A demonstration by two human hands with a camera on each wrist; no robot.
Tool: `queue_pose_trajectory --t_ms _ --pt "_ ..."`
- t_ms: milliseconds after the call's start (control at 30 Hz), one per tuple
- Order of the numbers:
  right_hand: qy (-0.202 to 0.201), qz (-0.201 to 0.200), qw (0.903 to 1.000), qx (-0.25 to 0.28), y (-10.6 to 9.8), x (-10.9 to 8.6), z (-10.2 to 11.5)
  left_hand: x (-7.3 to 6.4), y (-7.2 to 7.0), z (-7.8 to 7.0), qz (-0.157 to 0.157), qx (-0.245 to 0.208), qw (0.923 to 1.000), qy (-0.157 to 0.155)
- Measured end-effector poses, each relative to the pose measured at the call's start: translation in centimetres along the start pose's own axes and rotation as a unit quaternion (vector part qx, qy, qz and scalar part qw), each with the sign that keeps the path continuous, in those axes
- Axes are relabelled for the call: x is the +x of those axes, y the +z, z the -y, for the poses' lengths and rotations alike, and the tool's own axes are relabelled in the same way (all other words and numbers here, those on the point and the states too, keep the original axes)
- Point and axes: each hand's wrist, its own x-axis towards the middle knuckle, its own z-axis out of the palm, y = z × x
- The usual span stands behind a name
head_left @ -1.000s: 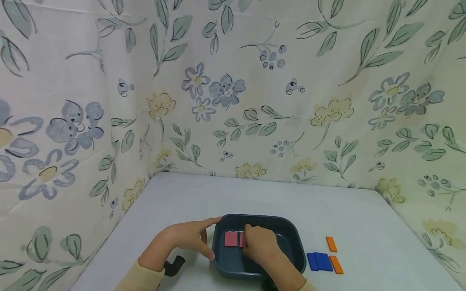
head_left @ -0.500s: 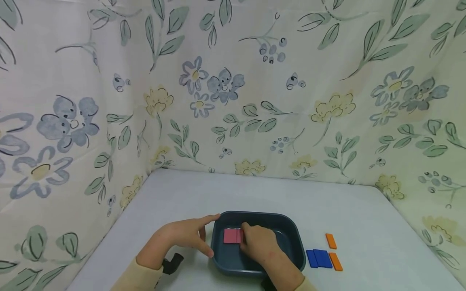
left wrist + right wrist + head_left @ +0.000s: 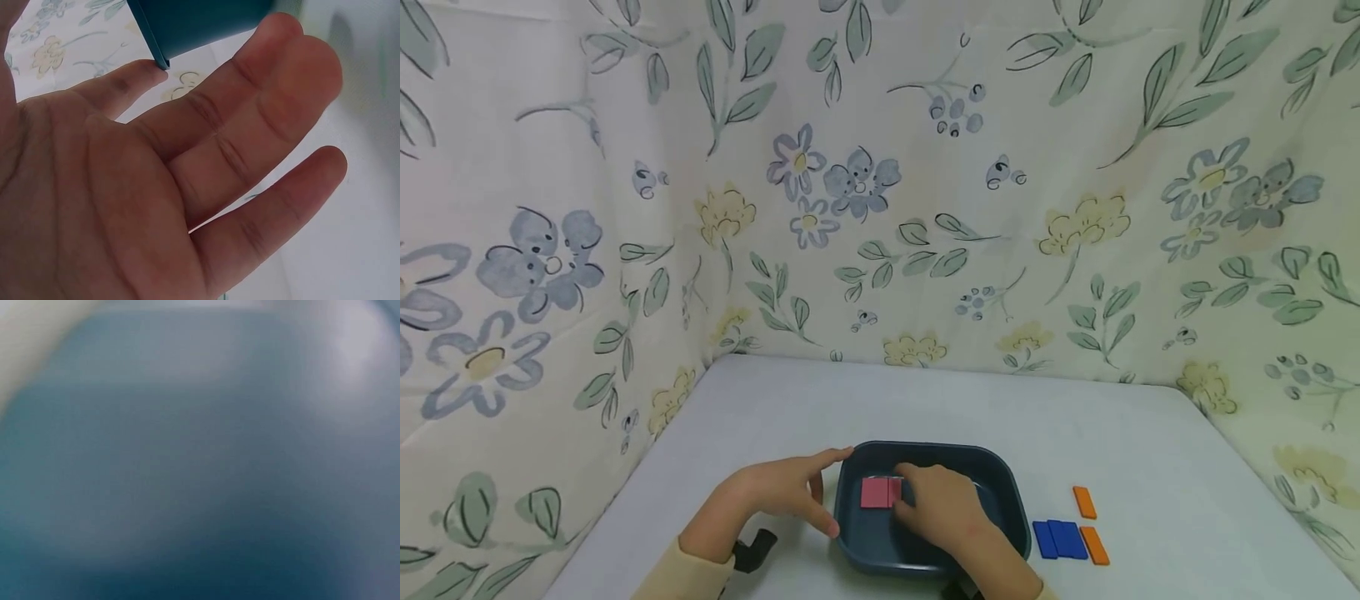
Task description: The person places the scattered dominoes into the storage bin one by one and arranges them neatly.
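Observation:
Inside the dark blue-green tray point(image 3: 880, 543), two pink tiles lie edge to edge: a square pink tile point(image 3: 875, 492) and a partly covered pink tile point(image 3: 895, 490) at its right. My right hand point(image 3: 946, 505) is over the tray, its thumb and forefinger parted beside the covered tile. I cannot tell if they touch it. At the tray's left side, my left hand point(image 3: 781, 487) rests its spread forefinger and thumb on the rim. The left wrist view shows its other fingers point(image 3: 250, 125) extended, holding nothing. Only a blurred tray interior point(image 3: 175, 444) appears in the right wrist view.
Right of the tray, several blue tiles point(image 3: 1060, 540) lie in an overlapping row. Two orange tiles point(image 3: 1084, 502) are close by. A black strap-like piece point(image 3: 754, 550) is below the left wrist. Floral cloth point(image 3: 925, 208) hangs behind the white table point(image 3: 790, 400).
The right hand has slid the second pink tile left against the square one, closing the gap between them. Its thumb and forefinger have since spread apart. The left hand stays at the rim.

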Motion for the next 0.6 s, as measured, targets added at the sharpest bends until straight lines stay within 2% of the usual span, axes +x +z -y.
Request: queue_pose_trajectory --t_ms 133,300,467,600 --pt "-0.007 -0.010 0.9997 0.019 -2.2 -0.8 -1.1 0.1 0.1 0.0 -0.005 0.000 1.0000 0.000" --pt "0.038 0.011 0.9974 0.060 -6.0 -2.1 -3.4 0.4 0.3 -0.1 -0.003 0.003 1.0000 0.005" --pt "0.096 0.055 0.9844 0.137 -9.7 -3.6 -6.9 0.5 0.2 -0.1 0.005 -0.006 1.0000 0.005" --pt "0.125 0.060 0.9763 0.166 -11.1 -4.5 -10.8 0.4 0.3 0.0 0.003 -0.007 1.0000 -0.002"
